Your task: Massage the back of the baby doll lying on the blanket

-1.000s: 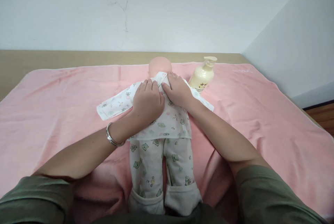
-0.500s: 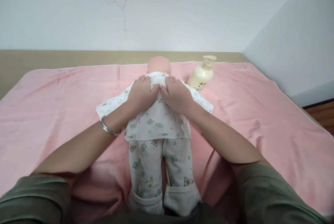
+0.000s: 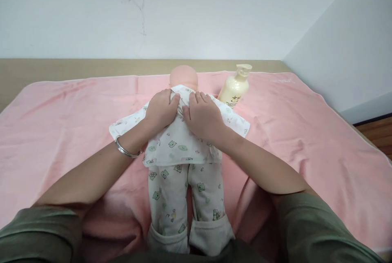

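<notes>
A baby doll (image 3: pixel 183 76) lies face down on a pink blanket (image 3: pixel 306 132), head away from me, dressed in a white printed top (image 3: pixel 180 144) and matching trousers (image 3: pixel 183 189). My left hand (image 3: pixel 161 110) rests flat on the doll's upper back on the left side, fingers together near the collar. My right hand (image 3: pixel 203 116) lies flat beside it on the right shoulder, fingers stretched out toward the neck. Both hands press on the cloth; neither grips anything. A silver bangle (image 3: pixel 125 150) sits on my left wrist.
A cream pump bottle (image 3: pixel 234 88) stands on the blanket just right of the doll's head. The blanket covers a wooden surface (image 3: pixel 61 69) against a white wall. A second wall closes in the right side, with wooden floor (image 3: pixel 378 136) below it.
My left hand has slid up from the doll's mid back to its upper back, beside the right hand. The right hand has shifted slightly left. The whole view has drifted a little.
</notes>
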`<state>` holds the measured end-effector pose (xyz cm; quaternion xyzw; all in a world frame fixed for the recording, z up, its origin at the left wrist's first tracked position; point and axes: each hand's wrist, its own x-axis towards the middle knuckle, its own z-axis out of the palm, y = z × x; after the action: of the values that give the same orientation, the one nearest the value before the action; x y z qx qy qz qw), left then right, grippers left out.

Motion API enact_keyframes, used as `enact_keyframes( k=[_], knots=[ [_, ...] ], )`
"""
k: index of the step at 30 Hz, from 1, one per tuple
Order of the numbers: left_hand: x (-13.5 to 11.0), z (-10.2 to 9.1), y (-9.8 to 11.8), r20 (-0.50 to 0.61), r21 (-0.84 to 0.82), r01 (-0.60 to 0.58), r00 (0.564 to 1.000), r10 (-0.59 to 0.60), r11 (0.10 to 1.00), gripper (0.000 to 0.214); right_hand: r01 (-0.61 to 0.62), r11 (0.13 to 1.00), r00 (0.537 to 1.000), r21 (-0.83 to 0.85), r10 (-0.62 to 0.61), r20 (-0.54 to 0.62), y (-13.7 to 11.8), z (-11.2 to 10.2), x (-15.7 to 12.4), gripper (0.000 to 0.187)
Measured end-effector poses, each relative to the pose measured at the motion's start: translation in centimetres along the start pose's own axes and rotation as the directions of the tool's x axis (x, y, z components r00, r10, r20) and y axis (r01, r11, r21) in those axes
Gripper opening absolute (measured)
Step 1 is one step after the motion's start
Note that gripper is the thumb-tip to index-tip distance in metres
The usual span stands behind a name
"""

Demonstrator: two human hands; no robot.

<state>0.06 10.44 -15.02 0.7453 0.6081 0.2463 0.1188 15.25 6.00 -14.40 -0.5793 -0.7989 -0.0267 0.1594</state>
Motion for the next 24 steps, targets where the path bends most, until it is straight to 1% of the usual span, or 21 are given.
enact_keyframes(
  k=[2,5,7,8,10,13,15,17,19,21,24],
  knots=[
    [-0.5,0.4,0.2,-0.011,0.021,-0.036,0.999,0.037,0.999,0.047,-0.015,0.998,1.0,0.057,0.014,0.022,0.8,0.1,0.8,0.053],
    [-2.3,0.5,1.3,-0.041,0.12,-0.146,0.988,0.152,0.982,0.046,-0.101,0.985,0.992,0.139,0.09,0.084,2.5,0.2,2.4,0.052],
    [-3.3,0.3,2.1,-0.05,0.155,-0.207,0.975,0.217,0.966,0.047,-0.132,0.98,0.986,0.15,0.114,0.122,3.3,0.1,3.1,0.055],
    [-3.6,0.1,2.3,-0.043,0.152,-0.218,0.973,0.226,0.964,0.047,-0.127,0.982,0.986,0.141,0.11,0.127,3.3,0.1,3.2,0.056],
    [-3.4,-0.3,2.4,-0.011,0.116,-0.178,0.984,0.18,0.977,0.041,-0.091,0.99,0.991,0.103,0.08,0.109,3.0,0.0,2.8,0.054],
    [-1.8,-0.7,1.7,0.046,0.038,-0.049,0.998,0.047,0.998,0.032,-0.035,0.998,0.999,0.05,0.033,0.04,1.5,0.1,1.3,0.053],
    [-0.6,-0.7,0.9,0.07,0.0,0.014,0.997,-0.014,1.0,0.032,-0.008,0.999,1.0,0.037,0.008,-0.006,0.2,0.2,0.0,0.056],
    [0.1,-0.6,0.3,0.085,-0.021,0.04,0.996,-0.038,0.999,0.035,0.024,0.999,0.999,0.029,-0.023,-0.027,-0.9,0.2,-1.1,0.058],
    [0.3,-0.3,0.0,0.079,-0.021,0.029,0.996,-0.027,0.999,0.039,0.057,0.998,0.998,0.034,-0.056,-0.013,-1.3,0.1,-1.4,0.058],
    [-0.3,-0.1,0.2,0.046,0.017,-0.021,0.999,0.02,1.0,0.04,0.061,0.996,0.998,0.065,-0.062,0.013,-0.9,0.1,-0.8,0.057],
    [-1.9,0.2,1.1,-0.02,0.13,-0.121,0.992,0.124,0.984,0.039,-0.024,0.991,0.999,0.131,0.02,0.035,1.0,0.2,1.2,0.053]
  ],
)
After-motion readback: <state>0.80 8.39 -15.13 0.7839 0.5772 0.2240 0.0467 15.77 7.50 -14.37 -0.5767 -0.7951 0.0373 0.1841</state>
